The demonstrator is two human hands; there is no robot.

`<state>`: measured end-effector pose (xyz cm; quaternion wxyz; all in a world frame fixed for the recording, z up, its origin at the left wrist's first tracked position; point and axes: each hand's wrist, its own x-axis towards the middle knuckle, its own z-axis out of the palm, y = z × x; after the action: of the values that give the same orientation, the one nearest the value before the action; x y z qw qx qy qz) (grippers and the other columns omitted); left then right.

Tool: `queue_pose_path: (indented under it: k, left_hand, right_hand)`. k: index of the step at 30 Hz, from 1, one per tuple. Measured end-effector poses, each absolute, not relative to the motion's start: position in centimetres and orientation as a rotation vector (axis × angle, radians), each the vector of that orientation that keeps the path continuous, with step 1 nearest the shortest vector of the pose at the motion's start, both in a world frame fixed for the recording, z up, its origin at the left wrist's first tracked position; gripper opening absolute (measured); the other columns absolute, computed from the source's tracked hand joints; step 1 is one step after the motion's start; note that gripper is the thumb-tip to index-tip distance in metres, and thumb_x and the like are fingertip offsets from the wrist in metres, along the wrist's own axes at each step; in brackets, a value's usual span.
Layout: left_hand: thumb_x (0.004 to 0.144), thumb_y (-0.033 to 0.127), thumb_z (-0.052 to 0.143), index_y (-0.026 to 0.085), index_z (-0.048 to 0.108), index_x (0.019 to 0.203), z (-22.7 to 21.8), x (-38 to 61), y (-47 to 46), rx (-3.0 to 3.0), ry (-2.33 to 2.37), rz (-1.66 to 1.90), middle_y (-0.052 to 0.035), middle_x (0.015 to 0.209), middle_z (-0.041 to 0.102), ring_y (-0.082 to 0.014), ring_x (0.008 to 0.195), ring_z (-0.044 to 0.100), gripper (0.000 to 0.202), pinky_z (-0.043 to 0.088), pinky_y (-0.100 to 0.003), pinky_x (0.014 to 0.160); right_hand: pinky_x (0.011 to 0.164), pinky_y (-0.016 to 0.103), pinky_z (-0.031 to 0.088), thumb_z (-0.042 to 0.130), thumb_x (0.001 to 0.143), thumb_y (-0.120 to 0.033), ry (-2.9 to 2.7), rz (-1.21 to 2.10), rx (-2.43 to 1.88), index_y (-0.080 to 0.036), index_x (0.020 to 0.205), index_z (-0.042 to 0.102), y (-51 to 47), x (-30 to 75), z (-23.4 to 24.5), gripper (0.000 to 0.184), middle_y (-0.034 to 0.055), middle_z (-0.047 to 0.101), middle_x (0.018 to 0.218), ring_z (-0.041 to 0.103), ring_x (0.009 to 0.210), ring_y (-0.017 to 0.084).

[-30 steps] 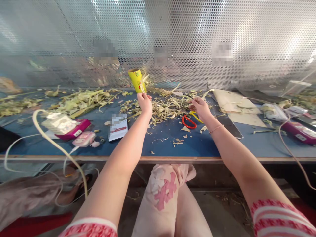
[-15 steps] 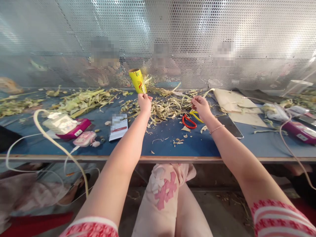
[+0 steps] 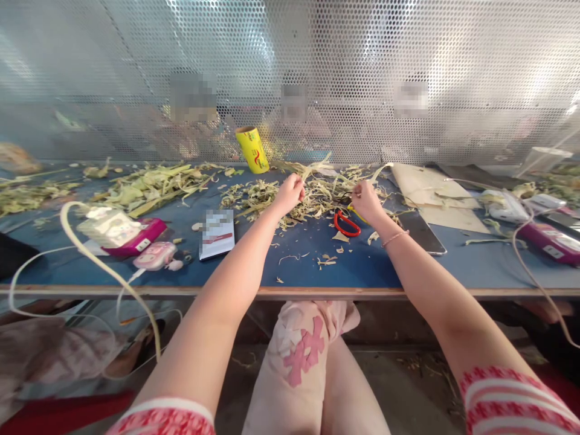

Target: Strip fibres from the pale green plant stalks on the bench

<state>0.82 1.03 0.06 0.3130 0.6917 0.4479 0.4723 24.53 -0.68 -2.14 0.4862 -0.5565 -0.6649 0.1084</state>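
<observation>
Perforated metal sheeting stands behind a long blue surface, with the yellow tube near the sheeting, leaning slightly and its open end uppermost. Well to the left of the yellow tube lies a low heap of greenish leaf matter. Closer to the tube, but on its left and nearer the person, are a whitish box on a magenta base, a pink case and a thick cream cable that loops over the front edge. A spread of long leaves lies left of the yellow tube, and a phone with a lit screen lies in front of it, slightly left.

Just right of the tube, the left hand has its fingers curled in and its tips pinching a pale strip. Dry, shredded strips are piled to the right of the tube, around the left hand. Farther right of the tube come a red loop handle, a yellow loop handle and the right hand, fingers bent and tips close together at the pile; I cannot tell what they pinch. Beyond, well right of the tube, lie a dark flat panel and pale sheets
</observation>
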Motion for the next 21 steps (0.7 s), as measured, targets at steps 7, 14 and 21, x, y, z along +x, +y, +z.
queue_pose_path:
  k: [7,14,21]
  left_hand:
    - [0.091,0.020,0.042,0.021,0.046,0.081,0.0,1.4,-0.8,2.224,1.268,0.828,0.0030,0.057,0.052,-0.0132,0.055,0.052,0.010,0.035,-0.026,0.059]
    - [0.088,0.032,0.050,0.021,0.046,0.082,0.3,2.2,-1.8,2.304,1.037,0.855,0.0037,0.058,0.049,-0.0122,0.054,0.046,0.013,0.033,-0.026,0.058]
    - [0.090,0.034,0.050,0.020,0.038,0.076,0.6,3.0,-2.1,1.807,0.669,1.078,0.0074,0.052,0.042,-0.0067,0.046,0.037,0.023,0.031,-0.021,0.049]
  right_hand:
    - [0.086,0.044,0.049,0.053,0.068,-0.012,-1.836,0.167,-1.357,-0.019,0.082,0.052,-0.8,24.0,-3.0,0.016,0.0113,0.050,0.105,0.053,0.080,0.019]
    - [0.093,0.046,0.046,0.050,0.074,-0.011,-1.886,0.099,-1.321,-0.018,0.083,0.059,-1.4,23.2,-2.3,0.013,0.0103,0.057,0.095,0.056,0.093,0.023]
    - [0.097,0.046,0.045,0.056,0.082,-0.025,-2.160,0.110,-0.943,-0.022,0.107,0.065,-2.8,21.9,-1.9,0.027,0.0110,0.060,0.115,0.057,0.108,0.025]
